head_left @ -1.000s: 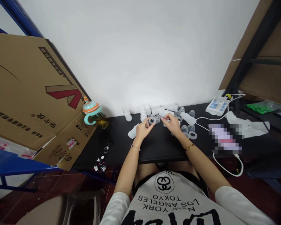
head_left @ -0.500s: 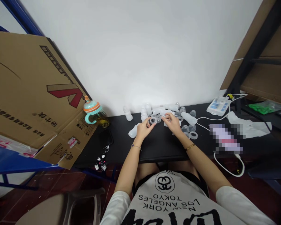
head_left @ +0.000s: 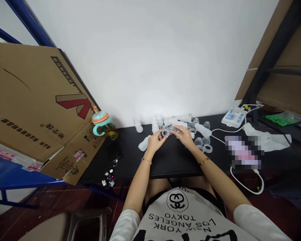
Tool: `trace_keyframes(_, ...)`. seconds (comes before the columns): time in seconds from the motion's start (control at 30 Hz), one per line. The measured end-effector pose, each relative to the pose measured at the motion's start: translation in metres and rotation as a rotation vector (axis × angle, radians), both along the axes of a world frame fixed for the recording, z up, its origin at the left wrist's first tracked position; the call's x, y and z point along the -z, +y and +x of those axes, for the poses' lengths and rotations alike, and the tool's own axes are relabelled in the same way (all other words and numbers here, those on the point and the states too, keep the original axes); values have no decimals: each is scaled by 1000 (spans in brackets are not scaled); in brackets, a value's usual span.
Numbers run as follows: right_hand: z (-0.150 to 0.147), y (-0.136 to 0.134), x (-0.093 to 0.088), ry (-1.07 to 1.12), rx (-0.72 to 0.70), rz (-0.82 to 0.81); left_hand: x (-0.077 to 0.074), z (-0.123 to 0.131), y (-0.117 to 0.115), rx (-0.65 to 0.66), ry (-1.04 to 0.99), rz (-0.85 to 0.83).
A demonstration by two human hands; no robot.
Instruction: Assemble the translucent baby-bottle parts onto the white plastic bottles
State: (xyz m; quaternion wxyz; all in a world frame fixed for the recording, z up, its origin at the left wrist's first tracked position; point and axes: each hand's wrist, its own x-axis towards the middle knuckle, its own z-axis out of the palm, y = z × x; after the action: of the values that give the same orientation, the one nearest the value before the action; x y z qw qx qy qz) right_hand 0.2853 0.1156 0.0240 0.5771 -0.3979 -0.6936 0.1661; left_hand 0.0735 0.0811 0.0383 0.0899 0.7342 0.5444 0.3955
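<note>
My left hand (head_left: 154, 142) pinches a translucent screw ring (head_left: 165, 133) between thumb and fingers, its round opening facing up. Just to the right, my right hand (head_left: 184, 136) is closed at the fingertips, close to the ring; a small clear piece seems to be between them, too small to name. Around and behind both hands lie milky white baby bottles, one bottle (head_left: 144, 143) left of my left hand and another bottle (head_left: 203, 130) to the right. Clear dome caps (head_left: 198, 141) and a loose ring (head_left: 207, 148) sit right of my right wrist.
On the black table (head_left: 170, 167) a lidded drink bottle (head_left: 104, 125) and a dark phone (head_left: 114, 152) with a charm are at left, beside a large cardboard box (head_left: 40, 100). At right are a power strip (head_left: 232, 116), white cables, a blurred-out phone (head_left: 242, 152) and crumpled white wrapping (head_left: 267, 137).
The view has shifted slightly. My right fingertips have come a little closer to the ring, which stays in my left hand.
</note>
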Motion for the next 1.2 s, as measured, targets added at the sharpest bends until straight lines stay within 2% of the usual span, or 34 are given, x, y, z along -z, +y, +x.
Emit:
trace_keyframes(0.43,0,1,4,-63,-18,13,-1,0,0,4,6,-4)
trace_keyframes(0.87,-1,-1,2,-37,9,-133,0,1,-1,86,-15,61)
trace_keyframes(1.03,-1,0,3,-61,28,-124,0,0,-1,63,-25,-3)
trace_keyframes(1.2,-1,1,5,-90,51,-69,1,0,0,50,-22,22)
